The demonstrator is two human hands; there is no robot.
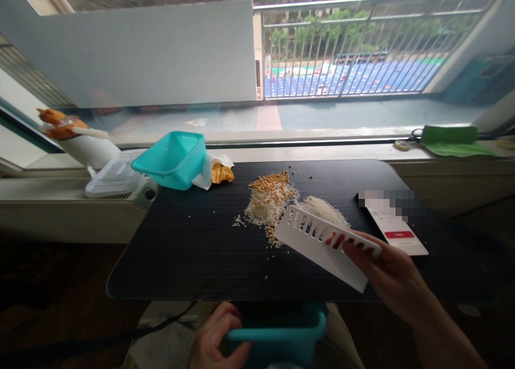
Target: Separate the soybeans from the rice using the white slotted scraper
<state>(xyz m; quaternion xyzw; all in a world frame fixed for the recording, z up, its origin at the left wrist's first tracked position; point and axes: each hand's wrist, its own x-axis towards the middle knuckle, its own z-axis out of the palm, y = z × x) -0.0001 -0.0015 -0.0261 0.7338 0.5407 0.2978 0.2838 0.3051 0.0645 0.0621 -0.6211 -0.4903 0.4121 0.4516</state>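
Observation:
My right hand [384, 264] is closed on one end of a white slotted plastic piece [317, 248], a flat panel with a row of openings along its upper edge. It is held tilted above the table. Its far corner is close to a pile of white rice [263, 207] topped with yellow beans [271, 181]. Behind the piece lies a second heap of rice [322, 208], partly covered by it. Below the table's front edge, my left hand [219, 337] grips the rim of a teal plastic bin [277, 335], whose inside is dark.
On the black table [181, 267] a phone [396, 224] lies at the right. An empty teal tub [173, 160] and a crumpled yellow-and-white wrapper [221, 170] are at the back left. A clear lid [115, 176] rests on the ledge, and a green cloth [450, 139] on the sill.

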